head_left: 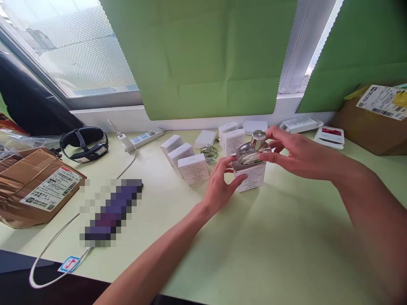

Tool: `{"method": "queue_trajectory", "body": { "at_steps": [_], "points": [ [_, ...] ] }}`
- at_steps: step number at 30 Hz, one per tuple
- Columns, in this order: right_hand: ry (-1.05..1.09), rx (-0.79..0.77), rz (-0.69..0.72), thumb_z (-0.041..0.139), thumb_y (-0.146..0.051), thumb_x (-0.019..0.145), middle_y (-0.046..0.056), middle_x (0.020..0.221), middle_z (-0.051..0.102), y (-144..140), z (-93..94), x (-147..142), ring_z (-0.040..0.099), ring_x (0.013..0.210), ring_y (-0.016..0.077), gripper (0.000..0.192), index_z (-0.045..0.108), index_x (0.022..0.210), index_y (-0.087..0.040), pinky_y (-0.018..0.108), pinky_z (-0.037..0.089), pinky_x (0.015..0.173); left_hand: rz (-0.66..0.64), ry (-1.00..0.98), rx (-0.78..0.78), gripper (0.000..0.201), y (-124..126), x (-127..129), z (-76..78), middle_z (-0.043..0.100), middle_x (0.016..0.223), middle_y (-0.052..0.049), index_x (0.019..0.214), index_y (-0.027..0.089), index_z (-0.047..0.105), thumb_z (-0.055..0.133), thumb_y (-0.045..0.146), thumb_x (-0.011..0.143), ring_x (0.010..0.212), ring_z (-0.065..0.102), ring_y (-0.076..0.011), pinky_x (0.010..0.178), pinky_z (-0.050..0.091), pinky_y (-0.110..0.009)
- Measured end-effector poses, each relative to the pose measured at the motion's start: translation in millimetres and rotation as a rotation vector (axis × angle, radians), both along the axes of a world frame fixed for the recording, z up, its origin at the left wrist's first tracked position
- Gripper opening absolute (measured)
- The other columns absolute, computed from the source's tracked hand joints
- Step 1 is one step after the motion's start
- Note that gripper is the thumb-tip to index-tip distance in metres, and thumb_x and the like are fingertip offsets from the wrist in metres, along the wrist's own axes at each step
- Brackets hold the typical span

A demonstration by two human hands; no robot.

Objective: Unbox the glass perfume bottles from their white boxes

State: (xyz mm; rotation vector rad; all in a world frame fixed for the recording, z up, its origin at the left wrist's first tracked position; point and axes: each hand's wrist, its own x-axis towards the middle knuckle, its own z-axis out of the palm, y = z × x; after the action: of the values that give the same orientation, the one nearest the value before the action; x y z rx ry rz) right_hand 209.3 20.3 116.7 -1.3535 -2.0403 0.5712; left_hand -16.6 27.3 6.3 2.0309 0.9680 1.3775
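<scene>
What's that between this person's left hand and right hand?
In the head view: a glass bottle with a silver cap, at the top of a white box.

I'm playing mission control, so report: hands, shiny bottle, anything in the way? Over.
Right fingers on rounded transparent bottle with silver cap. Left fingers on white printed cardboard box just beneath. No obstruction seen; other white cardboard boxes stand nearby.

Both hands (219, 186) (302, 156) face each other, partly curled.

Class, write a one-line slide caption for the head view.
Left hand grips a white box while the right hand holds a glass bottle at its top.
</scene>
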Motion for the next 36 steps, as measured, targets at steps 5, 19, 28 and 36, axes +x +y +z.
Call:
{"method": "queue_trajectory", "body": {
  "at_steps": [5,19,28,36],
  "points": [
    [-0.176,0.055,0.075,0.06,-0.058,0.091,0.0,0.093,0.071,-0.4,-1.5,2.9,0.064,0.072,0.0203,0.032,0.06,0.111,-0.032,0.029,0.041,0.058,0.0,-0.014,-0.008,0.046,-0.2,0.8,-1.5,0.062,0.125,-0.005,0.125,0.028,0.052,0.075,0.03,0.086,0.103,0.067,-0.0172,0.092,0.06,-0.037],
    [-0.191,0.081,0.166,0.063,-0.061,0.086,0.006,0.106,0.056,7.1,-13.3,-6.1,0.057,0.09,0.0227,0.042,0.072,0.114,-0.031,0.033,0.046,0.069,-0.062,-0.007,0.005,0.025,-5.0,-0.8,7.7,0.063,0.122,-0.007,0.119,0.025,0.052,0.059,0.035,0.097,0.104,0.066,-0.0162,0.087,0.06,-0.032],
    [-0.17,0.062,0.155,0.061,-0.052,0.09,0.002,0.094,0.062,-4.8,1.4,-19.2,0.057,0.081,0.0197,0.029,0.07,0.102,-0.028,0.033,0.044,0.072,-0.159,0.194,-0.01,0.022,-6.9,-6.4,21.2,0.058,0.118,-0.008,0.12,0.025,0.048,0.052,0.034,0.101,0.1,0.062,-0.0154,0.087,0.06,-0.033],
    [-0.478,0.076,0.01,0.055,-0.053,0.094,0.003,0.084,0.062,-15.6,1.3,-27.1,0.055,0.064,0.0181,0.031,0.072,0.095,-0.028,0.033,0.04,0.062,-0.197,0.197,-0.029,0.023,-7.6,-7.2,21.0,0.059,0.131,-0.009,0.123,0.025,0.047,0.048,0.033,0.102,0.105,0.064,-0.0173,0.09,0.06,-0.035]
  ]
}}
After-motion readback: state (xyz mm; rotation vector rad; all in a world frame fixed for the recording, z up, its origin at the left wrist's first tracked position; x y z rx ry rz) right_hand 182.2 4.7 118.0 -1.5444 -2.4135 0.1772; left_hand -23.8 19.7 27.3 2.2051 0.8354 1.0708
